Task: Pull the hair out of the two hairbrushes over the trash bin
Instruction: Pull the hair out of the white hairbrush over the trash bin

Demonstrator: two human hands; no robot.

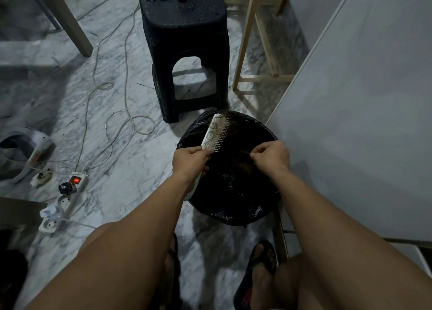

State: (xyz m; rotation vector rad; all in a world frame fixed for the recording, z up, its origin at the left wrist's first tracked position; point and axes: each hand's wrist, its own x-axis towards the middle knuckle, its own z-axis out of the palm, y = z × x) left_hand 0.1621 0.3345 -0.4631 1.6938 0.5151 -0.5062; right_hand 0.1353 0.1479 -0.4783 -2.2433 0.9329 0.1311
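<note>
Over the black-lined trash bin [230, 207], the left hand [189, 161] grips a white hairbrush [216, 133] angled toward 1 o'clock, while the right hand [272, 156], at its 3 o'clock, pinches a hair strand [245, 152].

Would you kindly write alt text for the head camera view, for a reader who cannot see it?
Over a black-lined trash bin, the left hand grips a white hairbrush with hair still in its bristles, while the right hand pinches a strand of hair. A black stool stands behind on the marble floor.

Single head-worn wide-angle view, close above the trash bin [228, 169], facing forward and steeply down.
</note>
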